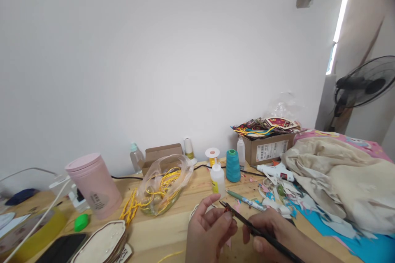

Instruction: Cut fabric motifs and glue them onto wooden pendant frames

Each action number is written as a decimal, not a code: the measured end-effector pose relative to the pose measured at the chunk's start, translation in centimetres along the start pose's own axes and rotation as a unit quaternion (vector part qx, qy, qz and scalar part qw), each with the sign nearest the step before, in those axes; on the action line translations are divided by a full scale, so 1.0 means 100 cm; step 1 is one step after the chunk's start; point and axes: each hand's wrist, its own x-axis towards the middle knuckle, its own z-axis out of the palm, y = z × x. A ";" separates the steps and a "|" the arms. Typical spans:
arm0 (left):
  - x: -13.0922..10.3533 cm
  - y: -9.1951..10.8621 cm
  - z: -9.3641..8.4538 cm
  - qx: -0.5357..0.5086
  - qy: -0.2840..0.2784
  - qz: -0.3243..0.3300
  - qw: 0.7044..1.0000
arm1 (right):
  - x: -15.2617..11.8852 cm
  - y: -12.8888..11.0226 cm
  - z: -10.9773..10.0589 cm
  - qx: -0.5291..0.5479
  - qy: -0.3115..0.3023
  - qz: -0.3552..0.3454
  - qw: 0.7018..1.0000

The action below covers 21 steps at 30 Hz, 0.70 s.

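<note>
My left hand (210, 230) is closed in a pinch at the lower middle, with the index finger raised. Between its thumb and fingers is a small dark reddish piece (226, 209), mostly hidden. My right hand (268, 232) grips what looks like long black tweezers (259, 232), whose split tip lies against that piece. Just behind my left hand stands a white squeeze bottle (217, 181) with a yellow label. A green pen (243, 200) lies beyond the tweezers. A pale wooden piece (194, 212) is partly covered by my left hand.
A teal thread cone (233, 166) stands behind. On the right are a glue gun (277, 171), paper scraps, cream cloth (333, 172) and a filled carton (268, 148). Leftward are a bag of yellow cord (166, 183), a pink canister (95, 187), wooden plaques (100, 242) and a phone (63, 248).
</note>
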 end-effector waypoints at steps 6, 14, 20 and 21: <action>0.001 0.000 -0.002 -0.010 -0.017 -0.014 1.000 | -0.001 0.004 0.005 0.013 0.052 0.005 0.999; 0.001 0.001 -0.002 -0.002 -0.016 -0.022 1.000 | 0.000 0.001 0.003 0.027 0.031 0.001 0.999; 0.001 0.003 -0.004 -0.017 -0.022 -0.037 0.999 | 0.000 -0.005 0.001 0.031 0.020 0.029 0.999; 0.001 0.003 -0.004 -0.022 -0.022 -0.044 0.999 | 0.000 -0.006 0.001 0.036 0.029 0.027 0.999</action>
